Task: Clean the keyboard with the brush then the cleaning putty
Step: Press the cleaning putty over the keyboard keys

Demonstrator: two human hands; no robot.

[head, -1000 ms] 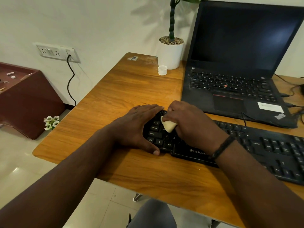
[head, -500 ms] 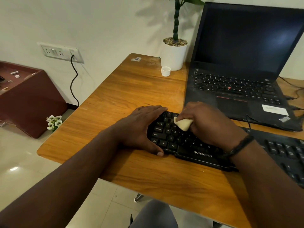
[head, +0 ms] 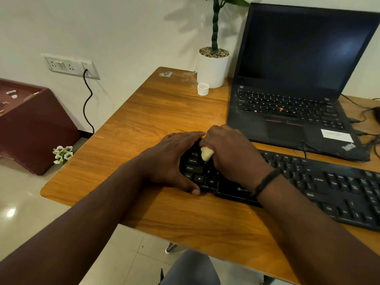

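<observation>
Keyboard keys, at the desk's 6 o'clock: read "Ctrl", "Shift", "Alt", "Z", "X".
Front edge: showed "ZEB", rest hidden.

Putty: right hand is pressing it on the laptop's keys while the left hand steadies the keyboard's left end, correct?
Not the laptop. The head view shows the right hand pressing the putty on the black external keyboard; the left hand does steady its left end.
</observation>
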